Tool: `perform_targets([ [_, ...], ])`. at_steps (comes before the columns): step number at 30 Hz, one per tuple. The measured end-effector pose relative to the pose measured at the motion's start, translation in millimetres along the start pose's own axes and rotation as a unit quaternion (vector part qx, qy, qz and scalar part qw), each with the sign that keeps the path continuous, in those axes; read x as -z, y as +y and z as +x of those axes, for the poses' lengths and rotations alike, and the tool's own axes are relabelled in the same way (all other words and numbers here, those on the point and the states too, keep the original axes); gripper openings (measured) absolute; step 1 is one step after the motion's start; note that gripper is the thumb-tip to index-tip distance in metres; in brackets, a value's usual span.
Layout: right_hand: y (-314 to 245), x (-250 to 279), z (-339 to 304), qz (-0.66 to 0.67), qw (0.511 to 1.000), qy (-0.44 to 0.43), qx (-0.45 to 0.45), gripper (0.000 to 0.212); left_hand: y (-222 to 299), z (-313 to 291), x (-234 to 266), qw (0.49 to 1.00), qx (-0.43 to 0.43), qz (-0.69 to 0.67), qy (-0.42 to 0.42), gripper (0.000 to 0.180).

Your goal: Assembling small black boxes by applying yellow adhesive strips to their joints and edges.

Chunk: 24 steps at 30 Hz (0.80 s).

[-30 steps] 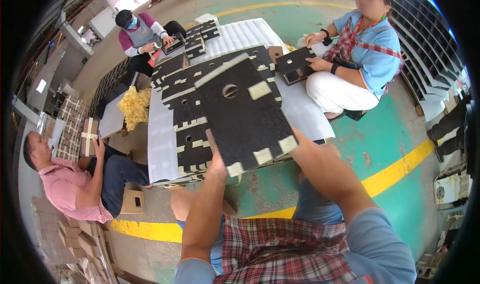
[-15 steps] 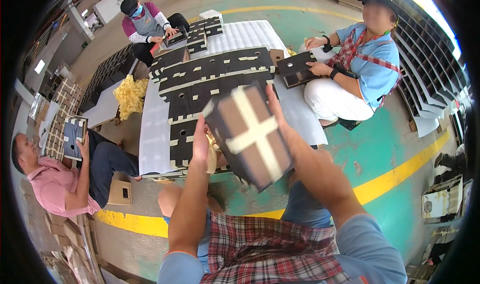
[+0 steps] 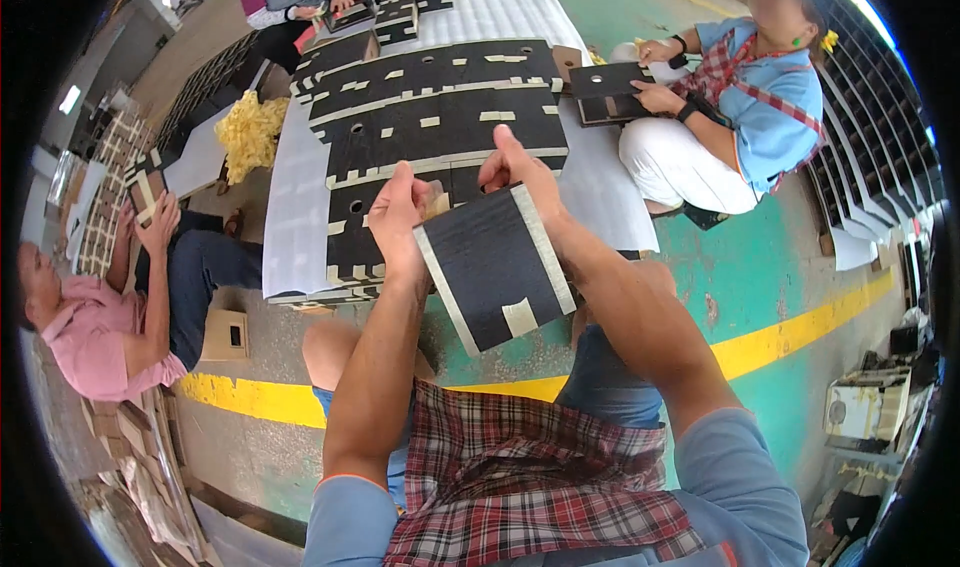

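Between my hands is a black box (image 3: pixel 492 272) with cream tape along two edges and a short tape piece near its lower side. My left hand (image 3: pixel 398 225) is closed at its upper left corner, thumb up, with a pale scrap of tape beside the fingertips. At the upper right corner, my right hand (image 3: pixel 527 179) grips the box with fingers curled and thumb raised. The box's far side and the fingers' contact there are hidden. Just beyond my hands lie rows of similar black boxes (image 3: pixel 447 139) with tape patches and round holes.
White foam sheet (image 3: pixel 300 222) covers the work surface. A co-worker at right (image 3: pixel 765 107) handles a black box; others sit at left (image 3: pixel 115 317) and far left (image 3: pixel 285 7), also with boxes. Crumpled yellow tape (image 3: pixel 250 132) is heaped at left. Racks of dark panels (image 3: pixel 870 127) stand at right.
The box has turned in my hands: its brown side with a tape cross has given way to a black face. Both hands have shifted toward its far corners. The view has tilted slightly downward.
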State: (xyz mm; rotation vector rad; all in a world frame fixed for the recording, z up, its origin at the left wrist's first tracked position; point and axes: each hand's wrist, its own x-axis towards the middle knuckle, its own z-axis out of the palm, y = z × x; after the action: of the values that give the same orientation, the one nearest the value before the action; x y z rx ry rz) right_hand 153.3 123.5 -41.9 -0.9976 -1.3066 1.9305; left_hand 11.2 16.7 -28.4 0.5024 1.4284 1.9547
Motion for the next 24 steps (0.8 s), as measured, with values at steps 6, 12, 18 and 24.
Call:
perform_targets([
  [6,-20.0,13.5,4.8,0.216,0.967,-0.058,0.120,0.064,33.0,18.8,0.5,0.983,-0.014,-0.183,0.028,0.034],
  [12,-10.3,77.7,42.5,0.265,0.950,-0.082,0.145,0.063,70.7,40.7,80.8,0.964,-0.081,-0.246,0.057,0.026],
  [18,31.4,177.9,80.1,0.282,0.914,-0.290,-0.042,0.055,114.7,33.4,165.8,0.978,-0.184,-0.087,-0.042,0.034],
  [24,55.5,283.9,104.3,0.275,0.887,-0.323,-0.183,0.054,108.2,-36.0,324.6,0.965,-0.253,0.012,0.066,0.031],
])
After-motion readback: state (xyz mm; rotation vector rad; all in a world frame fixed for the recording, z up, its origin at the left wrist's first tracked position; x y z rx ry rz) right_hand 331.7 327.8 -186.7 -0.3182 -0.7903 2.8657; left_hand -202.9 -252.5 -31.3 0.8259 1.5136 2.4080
